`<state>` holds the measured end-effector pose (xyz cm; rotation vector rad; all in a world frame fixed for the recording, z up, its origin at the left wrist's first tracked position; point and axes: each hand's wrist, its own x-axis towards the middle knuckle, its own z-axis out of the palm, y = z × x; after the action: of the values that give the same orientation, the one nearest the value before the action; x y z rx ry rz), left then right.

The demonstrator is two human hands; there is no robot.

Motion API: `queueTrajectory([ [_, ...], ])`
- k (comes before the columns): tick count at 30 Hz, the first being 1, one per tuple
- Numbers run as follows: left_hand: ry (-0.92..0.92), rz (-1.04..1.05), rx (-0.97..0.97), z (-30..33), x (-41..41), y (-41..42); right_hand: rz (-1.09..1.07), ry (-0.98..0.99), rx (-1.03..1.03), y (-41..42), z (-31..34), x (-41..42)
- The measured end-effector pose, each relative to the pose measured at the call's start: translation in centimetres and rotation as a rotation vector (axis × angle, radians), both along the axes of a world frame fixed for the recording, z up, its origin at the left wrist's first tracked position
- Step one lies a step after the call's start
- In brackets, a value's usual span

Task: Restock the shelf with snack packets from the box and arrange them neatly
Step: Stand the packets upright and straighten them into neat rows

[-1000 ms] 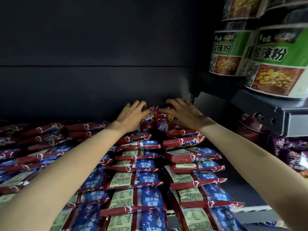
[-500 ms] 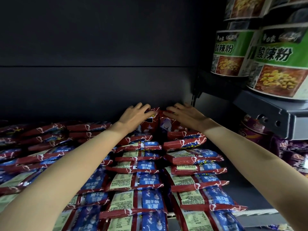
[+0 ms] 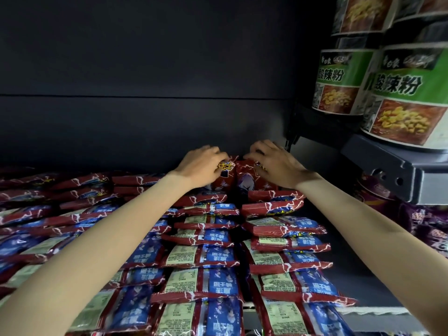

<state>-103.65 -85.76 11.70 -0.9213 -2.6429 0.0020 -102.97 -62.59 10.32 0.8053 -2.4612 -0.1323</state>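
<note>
Hands reach to the shelf's (image 3: 363, 282) back edge, against the dark rear panel (image 3: 145, 117). The left hand (image 3: 202, 167) curls its fingers over the top of one upright red packet (image 3: 224, 180); the right hand (image 3: 274, 166) grips a second upright packet (image 3: 249, 180) just beside it, the two touching. In front, rows of packets (image 3: 206, 238) lie overlapped toward the front edge, red trim framing blue panels with white Chinese characters too distorted to read and pale green ingredient labels. More rows fill the shelf's left side. A bare dark strip of shelf runs along the right edge. On a bracketed ledge (image 3: 388, 170) above right stand noodle tubs (image 3: 407, 98), green bands printed "酸辣粉". Purple packs (image 3: 421, 221) sit below it.
</note>
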Motion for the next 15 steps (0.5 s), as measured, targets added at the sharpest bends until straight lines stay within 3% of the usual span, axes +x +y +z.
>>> queueTrajectory([
  [3, -0.02, 0.032, 0.176, 1.0, 3.2, -3.1, 0.079, 0.079, -0.096, -1.8, 0.3, 1.0],
  [5, 0.112, 0.009, 0.325, 1.1, 5.7, -5.8, 0.119, 0.072, -0.131, -3.6, 0.5, 1.8],
  [8, 0.237, 0.028, 0.397, 0.5, 8.2, -10.4, 0.175, 0.021, -0.148, -6.9, 0.5, 2.7],
  [11, 0.18, 0.092, 0.334, -0.7, 8.6, -14.2, 0.213, -0.057, -0.149, -10.9, 0.7, 3.4],
  [15, 0.112, 0.13, 0.077, -2.6, 7.7, -16.3, 0.134, -0.229, -0.145, -15.9, 0.9, 3.3],
])
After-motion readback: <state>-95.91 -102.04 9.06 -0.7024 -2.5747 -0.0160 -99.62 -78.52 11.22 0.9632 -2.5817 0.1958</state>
